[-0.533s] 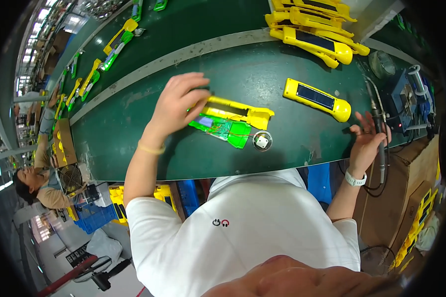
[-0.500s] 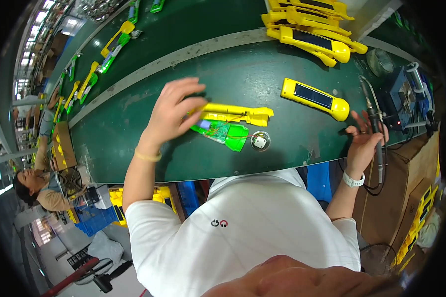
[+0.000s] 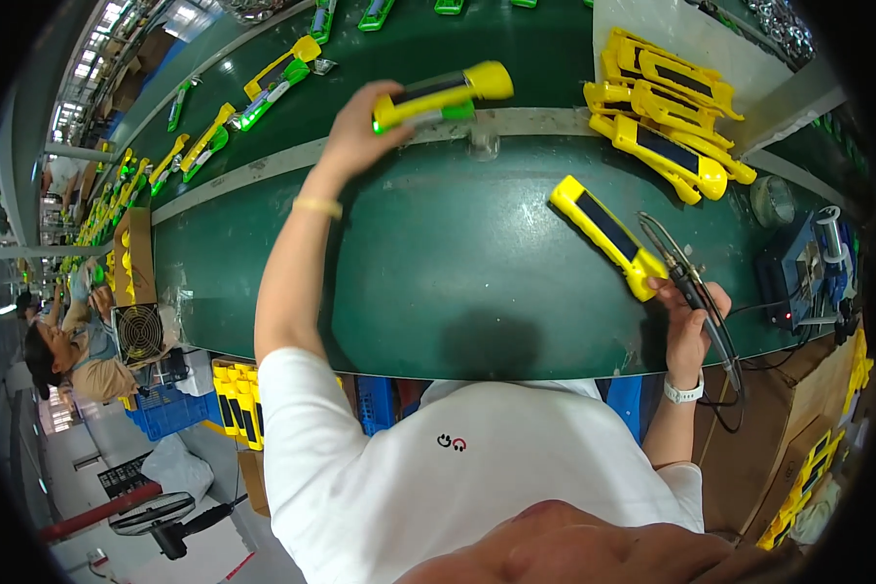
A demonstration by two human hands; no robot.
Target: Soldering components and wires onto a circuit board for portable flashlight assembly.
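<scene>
My left hand (image 3: 362,131) grips a pair of flashlight halves at one end, above the far rail. The yellow half (image 3: 492,82) has a dark solar panel; the green half (image 3: 457,110) lies under it. A clear round lens piece (image 3: 484,144) is just below them, over the rail. In my right hand (image 3: 689,326) is a soldering iron (image 3: 701,300), its tip angled up and away to the left. The same hand's fingertips touch the near end of a yellow flashlight shell (image 3: 576,200), which lies slanted on the green bench (image 3: 419,282).
Stacked yellow shells (image 3: 667,146) are at the far right. Right of them stand a glass jar (image 3: 772,201) and a blue soldering station (image 3: 788,273). Beyond the metal rail (image 3: 263,175), more green and yellow flashlight parts lie on the belt. A small fan (image 3: 138,333) is at left.
My left hand has taken the flashlight halves off the bench and carried them away to the far rail. My right hand has moved left with the soldering iron, reaching the yellow shell, which has turned.
</scene>
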